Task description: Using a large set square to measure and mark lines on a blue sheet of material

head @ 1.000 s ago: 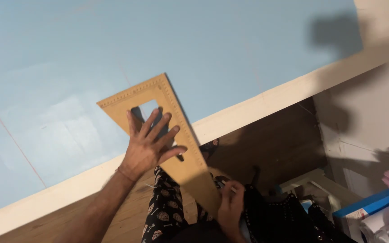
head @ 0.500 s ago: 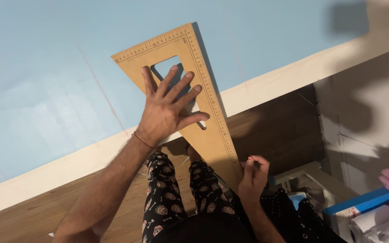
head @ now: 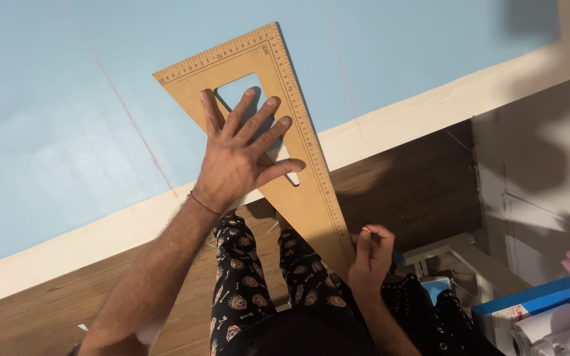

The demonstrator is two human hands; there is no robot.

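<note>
Lying flat on the wall (head: 67,132): triangular set square (head: 298,171), its narrow tip reaching down past the baseboard (head: 430,112) and over the floor (head: 397,191). Resting on the set square beside its cut-out: left hand (head: 239,158), fingers spread. Hovering right of the lower tip, above the legs (head: 258,283): right hand (head: 371,254), fingers pinched together. Sitting at the far right, well apart: box (head: 529,310).

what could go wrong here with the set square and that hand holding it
The left hand presses only the upper part of the wooden set square, so its long lower tip, which hangs past the white trim, could pivot. The right hand pinches something thin, too small to identify, near that tip and might nudge it off line against the blue wall.
</note>
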